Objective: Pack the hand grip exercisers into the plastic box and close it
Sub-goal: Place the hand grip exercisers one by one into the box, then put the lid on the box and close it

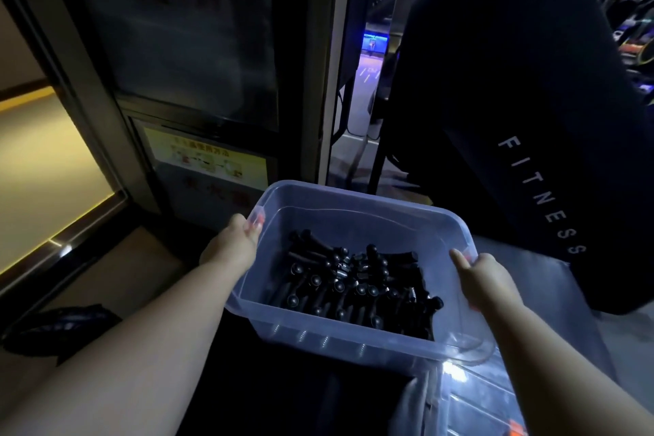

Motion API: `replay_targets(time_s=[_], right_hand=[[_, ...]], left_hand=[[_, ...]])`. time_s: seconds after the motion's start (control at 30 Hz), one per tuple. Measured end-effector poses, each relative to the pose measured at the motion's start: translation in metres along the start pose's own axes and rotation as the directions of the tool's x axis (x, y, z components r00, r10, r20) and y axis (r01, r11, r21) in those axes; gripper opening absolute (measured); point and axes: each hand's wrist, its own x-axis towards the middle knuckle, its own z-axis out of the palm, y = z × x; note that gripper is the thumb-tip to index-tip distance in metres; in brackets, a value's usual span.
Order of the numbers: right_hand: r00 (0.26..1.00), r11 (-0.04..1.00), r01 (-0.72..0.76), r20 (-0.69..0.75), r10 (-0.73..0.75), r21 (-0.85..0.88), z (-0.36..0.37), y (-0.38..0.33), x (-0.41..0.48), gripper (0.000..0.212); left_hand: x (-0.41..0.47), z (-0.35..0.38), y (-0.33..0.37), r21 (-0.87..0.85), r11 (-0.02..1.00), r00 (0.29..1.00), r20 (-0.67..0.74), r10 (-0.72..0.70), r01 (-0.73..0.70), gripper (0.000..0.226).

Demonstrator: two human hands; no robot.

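A clear plastic box (354, 195) is held in the air in front of me, with no lid on it. Several black hand grip exercisers (357, 287) with metal springs lie heaped on its bottom. My left hand (235, 246) grips the box's left rim, fingers curled over the edge. My right hand (483, 276) grips the right rim, thumb on top. At the lower right lies a clear lid (477, 403) with an orange clip (517, 428).
A dark cabinet door with a yellow label (205, 159) stands behind the box. A black machine panel reading FITNESS (541, 195) rises on the right. A black bag (60, 329) lies on the floor at the left. A dark surface sits below the box.
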Motion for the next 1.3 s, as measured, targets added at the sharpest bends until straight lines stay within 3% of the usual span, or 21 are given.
replay_targets(time_s=[0.27,0.47,0.63,0.8,0.9,1.07,1.2,1.3], right_hand=[[0.999,0.999,-0.019,-0.051,0.018,-0.027,-0.007,-0.003,-0.026,0.060],[0.993,0.999,0.003,-0.117,0.004,0.053,-0.011,0.009,-0.063,0.060],[0.995,1.000,0.006,-0.101,-0.005,0.003,-0.023,0.027,-0.087,0.061],[0.999,0.997,-0.032,-0.036,0.030,-0.063,-0.035,0.066,-0.106,0.061],[0.997,0.994,-0.082,0.005,0.083,-0.078,-0.037,0.097,-0.118,0.060],[0.974,0.975,-0.197,0.095,0.207,-0.103,-0.032,0.151,-0.136,0.064],[0.946,0.949,-0.276,0.134,0.296,-0.150,-0.024,0.184,-0.148,0.065],[0.920,0.927,-0.329,0.160,0.358,-0.179,-0.016,0.211,-0.156,0.068]], left_hand=[[-0.017,-0.003,0.007,0.220,0.975,1.000,-0.029,-0.009,0.015,0.050],[-0.062,-0.002,0.017,0.356,0.935,0.997,-0.064,0.039,-0.013,0.071],[-0.120,0.029,0.065,0.162,0.961,0.974,0.086,0.212,-0.223,0.071],[-0.193,0.079,0.116,0.018,0.876,0.867,0.151,0.475,-0.483,0.068],[-0.239,0.102,0.134,-0.005,0.786,0.762,0.243,0.600,-0.618,0.082],[-0.288,0.148,0.135,0.040,0.656,0.617,0.390,0.684,-0.753,0.057],[-0.306,0.178,0.128,0.028,0.719,0.647,0.463,0.606,-0.694,0.054],[-0.303,0.207,0.110,0.134,0.816,0.728,0.548,0.412,-0.563,0.063]])
